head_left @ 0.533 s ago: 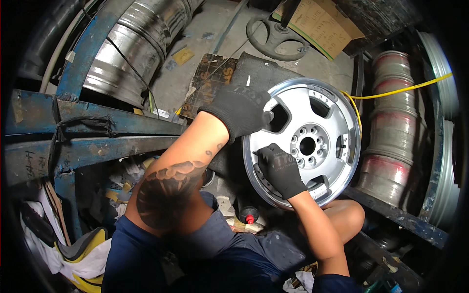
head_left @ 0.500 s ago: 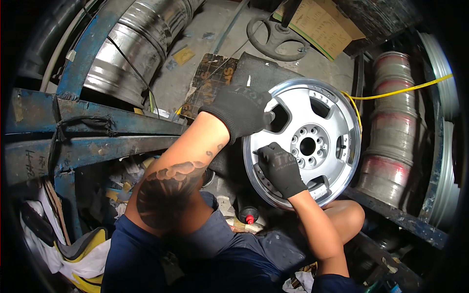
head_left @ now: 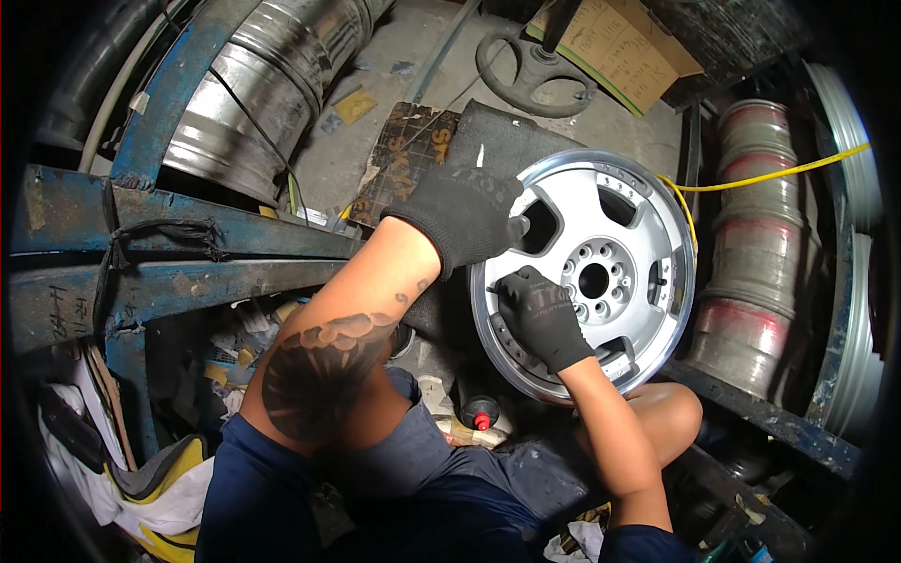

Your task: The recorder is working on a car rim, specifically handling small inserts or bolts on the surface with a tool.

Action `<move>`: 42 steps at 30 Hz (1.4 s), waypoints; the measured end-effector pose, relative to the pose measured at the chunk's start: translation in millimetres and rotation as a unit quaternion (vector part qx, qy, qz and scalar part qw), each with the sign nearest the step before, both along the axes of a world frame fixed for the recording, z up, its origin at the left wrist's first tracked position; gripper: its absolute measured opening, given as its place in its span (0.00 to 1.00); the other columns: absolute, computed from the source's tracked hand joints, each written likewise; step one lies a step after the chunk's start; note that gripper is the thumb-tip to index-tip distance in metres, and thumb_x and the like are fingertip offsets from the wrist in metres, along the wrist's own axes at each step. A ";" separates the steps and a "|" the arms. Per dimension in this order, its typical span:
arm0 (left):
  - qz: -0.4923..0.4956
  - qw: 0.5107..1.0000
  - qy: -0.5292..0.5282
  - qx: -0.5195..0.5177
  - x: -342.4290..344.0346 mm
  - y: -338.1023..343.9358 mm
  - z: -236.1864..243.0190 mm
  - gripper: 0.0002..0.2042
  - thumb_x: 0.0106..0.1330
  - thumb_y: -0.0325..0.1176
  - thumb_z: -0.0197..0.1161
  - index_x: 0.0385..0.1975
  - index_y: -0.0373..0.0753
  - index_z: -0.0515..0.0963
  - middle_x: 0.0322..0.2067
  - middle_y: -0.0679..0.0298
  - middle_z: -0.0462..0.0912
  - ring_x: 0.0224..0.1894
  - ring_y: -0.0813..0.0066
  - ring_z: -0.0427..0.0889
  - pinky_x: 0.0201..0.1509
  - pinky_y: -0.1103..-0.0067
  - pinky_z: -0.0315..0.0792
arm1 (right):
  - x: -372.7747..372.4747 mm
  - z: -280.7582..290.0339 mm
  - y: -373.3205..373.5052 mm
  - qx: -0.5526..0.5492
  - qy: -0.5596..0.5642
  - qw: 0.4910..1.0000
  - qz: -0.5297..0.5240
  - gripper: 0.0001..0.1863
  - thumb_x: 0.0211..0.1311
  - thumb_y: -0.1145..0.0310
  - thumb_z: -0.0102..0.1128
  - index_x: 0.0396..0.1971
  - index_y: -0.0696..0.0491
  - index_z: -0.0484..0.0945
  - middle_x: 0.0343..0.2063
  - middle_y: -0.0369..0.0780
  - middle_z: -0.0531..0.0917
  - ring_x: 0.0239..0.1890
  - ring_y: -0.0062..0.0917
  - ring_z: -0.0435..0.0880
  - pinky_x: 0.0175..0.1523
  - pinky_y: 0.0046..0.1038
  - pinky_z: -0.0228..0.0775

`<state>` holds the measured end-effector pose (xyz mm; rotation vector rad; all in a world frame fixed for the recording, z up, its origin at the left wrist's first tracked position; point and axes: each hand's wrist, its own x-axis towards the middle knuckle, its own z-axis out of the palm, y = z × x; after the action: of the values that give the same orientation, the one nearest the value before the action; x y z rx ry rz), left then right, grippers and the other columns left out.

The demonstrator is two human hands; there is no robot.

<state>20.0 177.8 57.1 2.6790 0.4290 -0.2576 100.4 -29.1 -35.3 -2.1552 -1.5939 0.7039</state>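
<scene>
A silver alloy wheel rim (head_left: pixel 615 183) with a polished lip lies tilted in front of me, its several bolt holes ringing the centre bore. My left hand (head_left: pixel 460 211), in a black glove, wraps its fingers over the rim's upper left edge, the thumb by a window between spokes. Over the lower left of the wheel face is my right hand (head_left: pixel 540 317), also black-gloved, closed in a pinch. A short dark tip shows at its fingers, but what it holds is too small to make out. A dark grey mat (head_left: pixel 497 136) lies behind the wheel.
A steering wheel (head_left: pixel 535 75) and a cardboard sheet (head_left: pixel 619 56) are at the back. Bare rims are stacked right (head_left: pixel 746 253) and at the far left (head_left: pixel 249 103). Blue steel beams (head_left: pixel 188 286) stand left. A yellow hose (head_left: pixel 770 178) crosses right. A red-tipped black bottle (head_left: pixel 481 418) is near my legs.
The wheel and my right hand have shifted very slightly to the right and down. My left hand keeps its grip on the rim.
</scene>
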 end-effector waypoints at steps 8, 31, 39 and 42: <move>-0.013 1.000 -0.016 -0.003 0.1 -1.7 -1.6 0.27 0.70 0.54 0.56 0.60 0.41 0.76 0.50 0.46 0.84 0.55 0.50 0.83 0.60 0.60 0.73 | -0.5 4.7 4.1 -0.020 0.001 0.999 -0.036 0.10 0.60 0.68 0.65 0.41 0.52 0.82 0.37 0.47 0.82 0.40 0.45 0.85 0.46 0.44 0.77; 0.077 0.848 0.039 -0.522 33.0 -22.5 37.1 0.19 0.73 0.46 0.60 0.33 0.34 0.83 0.27 0.70 0.80 0.30 0.85 0.77 0.38 0.84 0.72 | 56.0 81.9 -32.3 0.394 -0.176 0.901 -0.048 0.26 0.41 0.84 0.67 0.46 0.49 0.85 0.37 0.38 0.81 0.40 0.35 0.82 0.46 0.35 0.76; 0.001 0.833 -0.054 -0.550 34.8 -27.3 27.6 0.13 0.71 0.39 0.65 0.35 0.34 0.81 0.28 0.71 0.80 0.30 0.87 0.75 0.37 0.84 0.71 | 56.4 100.3 -34.2 0.372 -0.198 0.906 -0.044 0.21 0.48 0.80 0.70 0.45 0.49 0.86 0.38 0.39 0.81 0.40 0.33 0.83 0.46 0.34 0.77; 0.007 0.871 -0.049 -0.489 34.7 -26.8 29.6 0.11 0.71 0.37 0.65 0.36 0.33 0.81 0.28 0.71 0.80 0.30 0.86 0.74 0.36 0.81 0.70 | 51.7 102.3 -32.4 0.338 -0.036 0.930 -0.141 0.17 0.54 0.76 0.72 0.45 0.52 0.86 0.39 0.41 0.82 0.38 0.30 0.84 0.44 0.30 0.77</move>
<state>54.7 151.0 86.7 1.6755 0.1930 -0.2424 152.1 -61.5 67.0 -1.8270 -1.2613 -0.0298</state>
